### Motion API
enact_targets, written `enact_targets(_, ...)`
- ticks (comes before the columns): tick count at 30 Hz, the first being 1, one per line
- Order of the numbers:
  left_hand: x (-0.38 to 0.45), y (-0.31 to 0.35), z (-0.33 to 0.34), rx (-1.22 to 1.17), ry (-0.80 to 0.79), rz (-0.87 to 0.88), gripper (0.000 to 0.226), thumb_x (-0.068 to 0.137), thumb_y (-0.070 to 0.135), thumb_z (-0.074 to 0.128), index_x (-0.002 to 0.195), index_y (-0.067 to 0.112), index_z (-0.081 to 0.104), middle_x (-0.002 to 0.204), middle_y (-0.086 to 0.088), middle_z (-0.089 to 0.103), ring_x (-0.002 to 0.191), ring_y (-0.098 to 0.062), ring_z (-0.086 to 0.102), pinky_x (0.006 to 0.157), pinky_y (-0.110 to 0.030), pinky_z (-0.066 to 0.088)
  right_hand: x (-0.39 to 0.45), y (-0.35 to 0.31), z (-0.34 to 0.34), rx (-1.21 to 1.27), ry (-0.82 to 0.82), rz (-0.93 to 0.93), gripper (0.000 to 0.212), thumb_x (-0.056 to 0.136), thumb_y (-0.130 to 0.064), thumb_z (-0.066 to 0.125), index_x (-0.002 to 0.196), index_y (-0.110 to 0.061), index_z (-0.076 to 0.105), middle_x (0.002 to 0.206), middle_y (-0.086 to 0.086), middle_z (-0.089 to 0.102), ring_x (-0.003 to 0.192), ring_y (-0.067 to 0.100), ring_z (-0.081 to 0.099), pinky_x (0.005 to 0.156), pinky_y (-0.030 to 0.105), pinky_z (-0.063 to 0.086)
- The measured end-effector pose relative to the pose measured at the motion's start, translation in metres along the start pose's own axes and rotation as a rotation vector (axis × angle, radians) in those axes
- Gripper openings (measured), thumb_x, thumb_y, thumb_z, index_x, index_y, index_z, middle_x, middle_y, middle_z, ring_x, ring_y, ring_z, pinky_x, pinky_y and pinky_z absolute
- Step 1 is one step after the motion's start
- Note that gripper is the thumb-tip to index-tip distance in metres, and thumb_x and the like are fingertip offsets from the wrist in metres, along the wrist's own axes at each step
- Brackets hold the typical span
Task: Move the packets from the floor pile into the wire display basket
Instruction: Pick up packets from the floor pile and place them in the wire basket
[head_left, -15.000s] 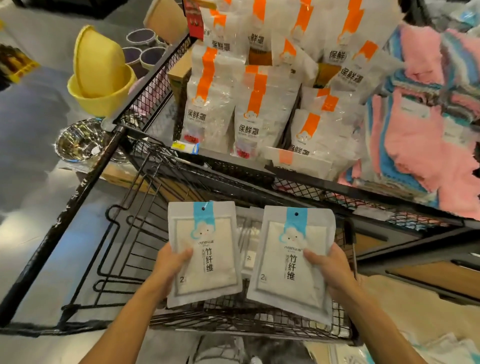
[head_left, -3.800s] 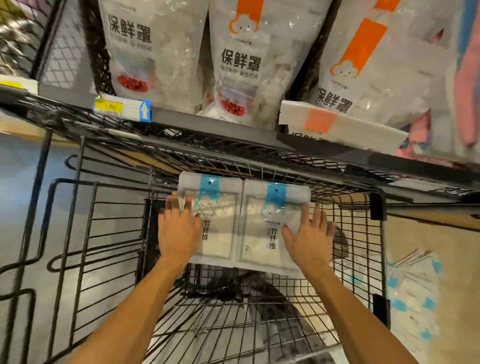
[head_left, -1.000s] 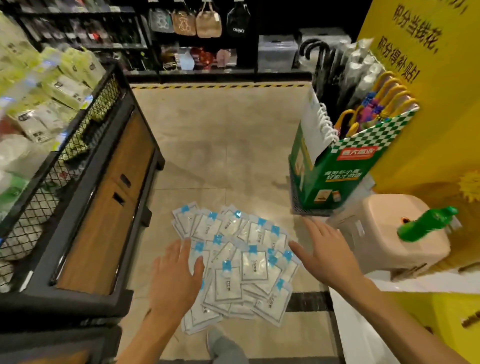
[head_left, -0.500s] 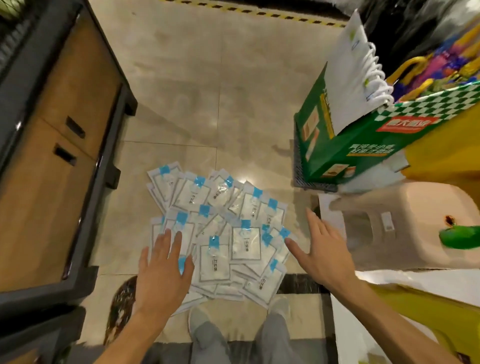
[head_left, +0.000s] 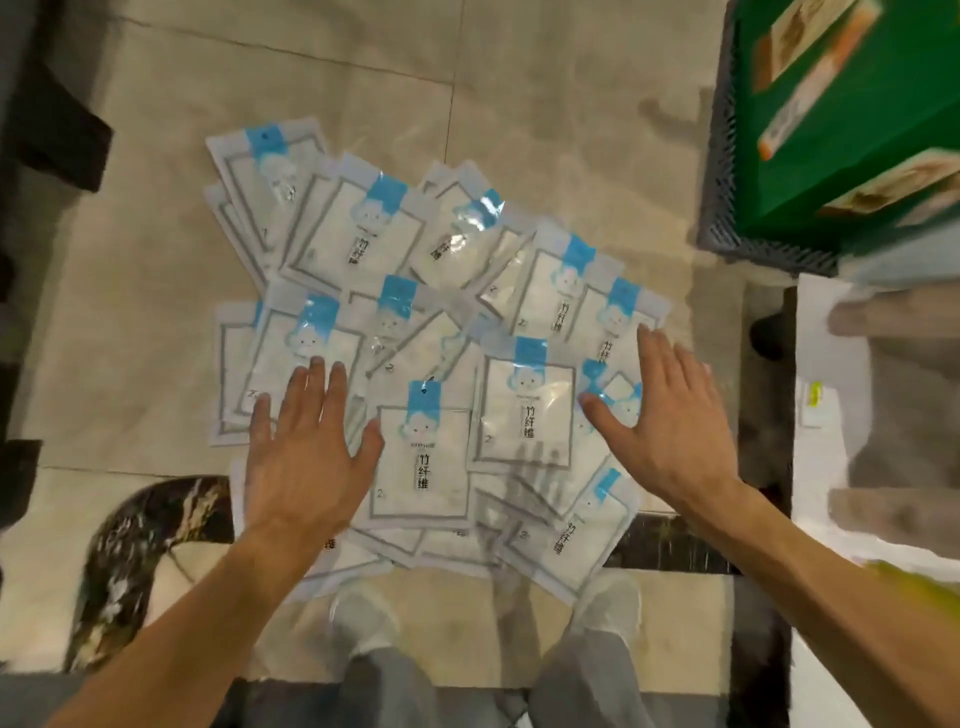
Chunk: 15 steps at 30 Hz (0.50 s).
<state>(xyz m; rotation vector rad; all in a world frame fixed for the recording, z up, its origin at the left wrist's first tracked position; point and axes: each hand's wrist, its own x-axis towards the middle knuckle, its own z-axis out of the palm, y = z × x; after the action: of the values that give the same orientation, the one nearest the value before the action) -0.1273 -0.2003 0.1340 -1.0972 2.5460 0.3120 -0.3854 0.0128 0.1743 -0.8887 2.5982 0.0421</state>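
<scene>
The packets (head_left: 422, 457) lie in a loose, overlapping pile on the floor (head_left: 363, 78), flat glossy plastic pouches, rectangular, white with grey borders, each with a blue tab at the top and black printed characters. Glare shines off several. The floor is pale beige tile with a dark marbled band (head_left: 140, 545) along the pile's near edge.

To the right stands a green box (head_left: 841, 130) in a dark mesh crate (head_left: 722, 208), its faces carrying printed labels. Further right the view is blurred. A dark shelf base (head_left: 47, 135) edges the left side. Two pale shoes (head_left: 363, 623) sit at the pile's near edge, overlapping the nearest pouches.

Both bare forearms reach forward and down. The left hand (head_left: 306, 452) is spread, palm down, over the pile's left side. The right hand (head_left: 660, 426) is likewise flat with fingers straight and thumb out, over the right side. Neither grips anything; whether they touch the pouches is unclear.
</scene>
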Motion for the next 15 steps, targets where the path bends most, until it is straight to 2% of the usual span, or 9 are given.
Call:
enact_targets(4, 0.024, -0.005, 0.099, -0.033, 0.002, -0.042, 0.086, 0.096, 0.064, 0.009, 0.161, 0.009, 0.020, 0.169, -0.009, 0.016, 0.157, -0.022, 0.016, 0.127, -0.049, 0.009, 0.033, 0.022, 0.099, -0.027, -0.044, 0.035, 0.100, 0.094, -0.081, 0.028, 0.166, -0.018, -0.001, 0.173, 0.005, 0.004, 0.160, 0.027, 0.005, 0.130, 0.048, 0.009)
enact_targets(10, 0.049, -0.005, 0.210, -0.053, -0.023, -0.076, 0.095, 0.092, 0.070, 0.009, 0.162, 0.006, 0.012, 0.170, -0.011, 0.010, 0.158, -0.022, 0.008, 0.127, -0.047, 0.004, 0.070, 0.043, 0.214, 0.040, -0.034, 0.091, 0.105, 0.090, -0.081, 0.035, 0.165, -0.016, 0.000, 0.173, 0.010, 0.003, 0.159, 0.029, 0.005, 0.129, 0.047, 0.007)
enact_targets(13, 0.058, -0.010, 0.258, -0.120, 0.022, -0.085, 0.101, 0.093, 0.074, 0.019, 0.160, -0.001, 0.013, 0.168, -0.021, 0.012, 0.157, -0.031, 0.011, 0.127, -0.050, 0.008, 0.087, 0.049, 0.260, 0.075, 0.003, 0.119, 0.113, 0.088, -0.086, 0.035, 0.164, -0.010, -0.001, 0.172, 0.015, 0.001, 0.159, 0.031, 0.004, 0.129, 0.049, 0.008)
enact_targets(15, 0.062, -0.013, 0.287, -0.167, 0.109, -0.068, 0.101, 0.094, 0.073, 0.030, 0.158, -0.005, 0.017, 0.165, -0.028, 0.016, 0.154, -0.038, 0.019, 0.126, -0.052, 0.014, 0.094, 0.053, 0.287, 0.114, 0.046, 0.172, 0.122, 0.084, -0.091, 0.034, 0.163, -0.005, -0.002, 0.172, 0.016, -0.001, 0.159, 0.030, 0.001, 0.129, 0.050, 0.004)
